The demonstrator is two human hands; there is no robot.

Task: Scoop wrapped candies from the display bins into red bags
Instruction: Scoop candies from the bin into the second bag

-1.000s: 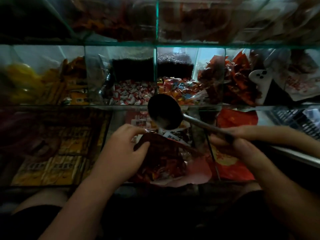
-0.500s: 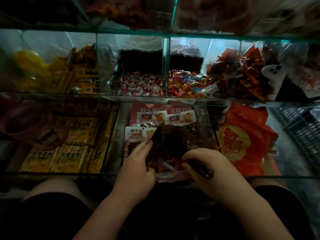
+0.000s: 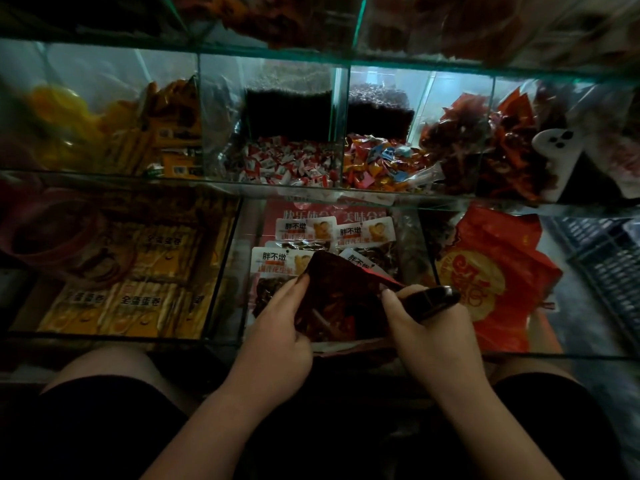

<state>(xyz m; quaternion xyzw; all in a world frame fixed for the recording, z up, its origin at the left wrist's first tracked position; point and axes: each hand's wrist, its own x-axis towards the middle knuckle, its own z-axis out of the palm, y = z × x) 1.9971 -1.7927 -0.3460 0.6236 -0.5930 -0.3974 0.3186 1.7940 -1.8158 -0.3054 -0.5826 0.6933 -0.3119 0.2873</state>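
L hand (image 3: 277, 327) pinches bag (image 3: 332, 299) edge; R hand (image 3: 429, 337) fingers clenched round scoop (image 3: 433, 301) handle, bowl prob. inside bag. Bag held over front bin (image 3: 227, 268).

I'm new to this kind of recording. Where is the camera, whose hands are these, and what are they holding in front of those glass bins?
There is no machine: a person wears one camera on the head, looking down at their own hands. The left hand grips the edge of an open red bag. The right hand holds a dark scoop handle; its bowl is hidden. Behind, glass bins hold red-and-white candies and mixed coloured candies. To the right lie spare red bags.
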